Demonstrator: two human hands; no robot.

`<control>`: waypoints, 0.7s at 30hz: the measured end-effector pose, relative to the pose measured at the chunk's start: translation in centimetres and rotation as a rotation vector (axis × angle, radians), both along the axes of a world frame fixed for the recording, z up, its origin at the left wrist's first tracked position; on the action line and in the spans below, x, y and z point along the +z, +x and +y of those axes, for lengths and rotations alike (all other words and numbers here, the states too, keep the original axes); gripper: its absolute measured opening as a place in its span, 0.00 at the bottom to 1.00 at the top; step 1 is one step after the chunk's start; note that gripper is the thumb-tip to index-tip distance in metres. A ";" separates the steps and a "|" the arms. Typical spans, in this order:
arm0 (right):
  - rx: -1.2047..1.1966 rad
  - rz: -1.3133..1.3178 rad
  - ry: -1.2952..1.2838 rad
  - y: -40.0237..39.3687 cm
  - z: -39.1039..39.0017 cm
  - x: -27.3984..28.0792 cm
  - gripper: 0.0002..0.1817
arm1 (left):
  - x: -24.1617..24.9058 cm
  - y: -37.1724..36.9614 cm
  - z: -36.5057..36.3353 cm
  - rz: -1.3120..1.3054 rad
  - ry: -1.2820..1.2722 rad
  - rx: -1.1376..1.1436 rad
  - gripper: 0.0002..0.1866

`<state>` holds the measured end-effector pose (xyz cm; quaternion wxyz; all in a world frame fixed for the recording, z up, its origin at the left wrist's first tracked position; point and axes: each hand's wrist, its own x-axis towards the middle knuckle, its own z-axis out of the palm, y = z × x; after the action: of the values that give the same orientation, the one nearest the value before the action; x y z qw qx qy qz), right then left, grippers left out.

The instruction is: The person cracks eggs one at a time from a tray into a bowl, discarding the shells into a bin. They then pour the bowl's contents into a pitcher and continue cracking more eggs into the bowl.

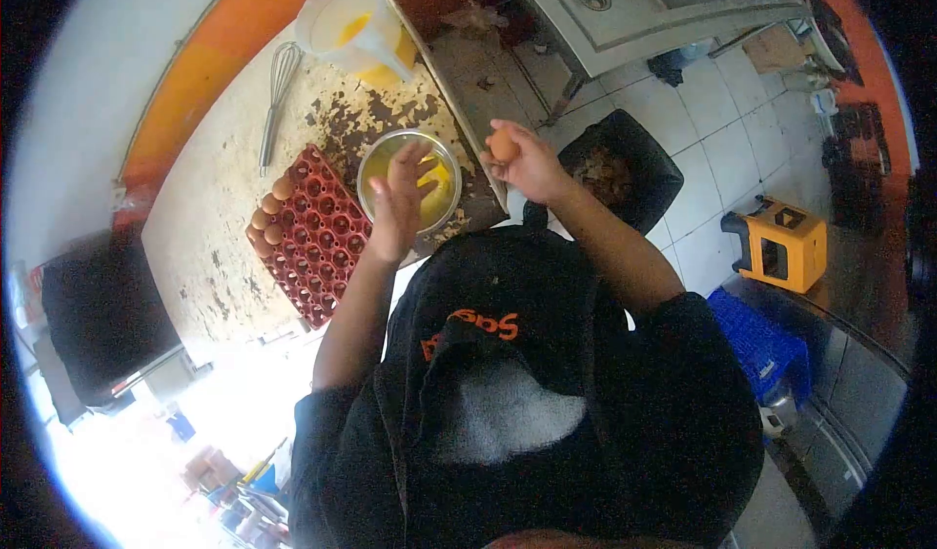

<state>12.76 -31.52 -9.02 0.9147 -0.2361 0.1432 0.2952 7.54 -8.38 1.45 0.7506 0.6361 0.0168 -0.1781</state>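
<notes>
My right hand [535, 170] is closed around a brown egg [505, 145], past the table's right edge. My left hand [398, 203] is held over a metal bowl [367, 163], its fingers apart and nothing in them. Yellow egg [439, 180] shows inside the bowl, partly hidden by that hand. Left of the bowl lies a red egg tray [327, 232], with several brown eggs [271, 217] along its far left side and many bare cups.
A whisk [273, 110] and a translucent pitcher [322, 12] with yellow contents stand farther back on the worn table [210, 207]. On the floor to the right is a black bin [654, 159] with scraps. Beyond are a yellow stool [805, 256] and a sink [634, 32].
</notes>
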 end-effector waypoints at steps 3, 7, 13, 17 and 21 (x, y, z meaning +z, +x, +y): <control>0.136 -0.658 -0.985 0.9 0.6 -1.1 0.23 | 0.7 -0.4 2.2 -0.043 0.008 0.150 0.54; 0.048 -0.940 -1.327 1.3 1.7 0.3 0.28 | 0.4 -1.1 4.9 -0.082 0.014 0.230 0.52; -0.196 -1.248 -1.328 2.8 4.8 -3.7 0.28 | 0.4 -1.5 6.0 -0.079 0.083 0.285 0.51; -0.134 -1.243 -1.354 2.9 4.6 -2.7 0.26 | 0.8 -1.8 6.2 -0.126 0.192 0.280 0.49; -0.238 -1.208 -1.154 1.1 5.2 3.8 0.24 | 1.9 -1.8 6.2 -0.388 0.669 0.164 0.29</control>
<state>13.89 -26.35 -5.24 0.5948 -0.7672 -0.2184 -0.0995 5.69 -2.21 3.37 0.5029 0.8639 -0.0177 0.0213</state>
